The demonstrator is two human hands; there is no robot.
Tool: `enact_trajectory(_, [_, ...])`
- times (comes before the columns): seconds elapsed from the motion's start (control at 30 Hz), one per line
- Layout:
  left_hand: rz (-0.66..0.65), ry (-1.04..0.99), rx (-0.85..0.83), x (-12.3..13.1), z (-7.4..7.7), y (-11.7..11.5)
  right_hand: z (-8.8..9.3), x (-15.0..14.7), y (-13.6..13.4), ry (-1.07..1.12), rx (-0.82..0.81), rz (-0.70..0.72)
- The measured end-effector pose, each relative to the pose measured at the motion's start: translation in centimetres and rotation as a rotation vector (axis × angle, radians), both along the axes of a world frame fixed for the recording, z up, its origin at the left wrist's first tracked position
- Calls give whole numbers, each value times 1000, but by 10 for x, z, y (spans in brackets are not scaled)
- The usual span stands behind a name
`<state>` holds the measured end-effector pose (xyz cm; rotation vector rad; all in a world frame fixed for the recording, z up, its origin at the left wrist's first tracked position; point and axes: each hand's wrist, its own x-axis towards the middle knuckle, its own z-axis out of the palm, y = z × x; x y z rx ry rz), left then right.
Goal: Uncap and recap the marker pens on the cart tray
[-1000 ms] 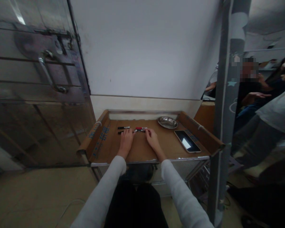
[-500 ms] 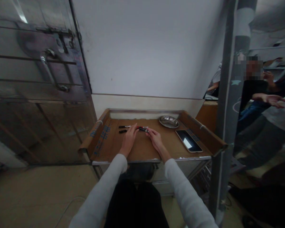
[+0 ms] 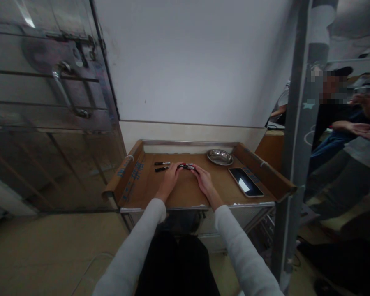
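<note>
red pen [image 3: 188, 166] mostly hidden under fingers [image 3: 176, 170], black pens [image 3: 162, 163] tiny, blurred

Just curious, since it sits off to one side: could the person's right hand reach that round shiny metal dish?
Probably yes. The right hand lies close to the round shiny metal dish, with only bare brown board between them. The flat black phone lies nearer the person, out of the path.

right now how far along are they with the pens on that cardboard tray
Looks done: two black pens lie side by side, left of the hands. In hand: the left hand and right hand meet on a red-and-black pen bunch; the grip is too small to judge. Left: seemingly only that bunch; the metal dish and phone lie untouched.
</note>
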<state>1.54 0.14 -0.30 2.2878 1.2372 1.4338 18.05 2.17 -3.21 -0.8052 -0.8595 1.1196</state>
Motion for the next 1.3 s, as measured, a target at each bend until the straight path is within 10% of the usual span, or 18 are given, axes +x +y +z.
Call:
enact_trajectory(0.4, [24,164,-80,-3,-11,11,-11,11,4,-241,37,-374])
enact_trajectory(0.83, [147,256,-107,4,-12,27,3,-7,-2,-1131,228,-115])
enact_trajectory(1.07, [-40,260,-113,1,-14,16,-4,-2,-10,-1231,231,-328])
enact_trajectory(1.3, [109,312,-136,3,-11,22,-1,-3,-8,-1212,227,-242])
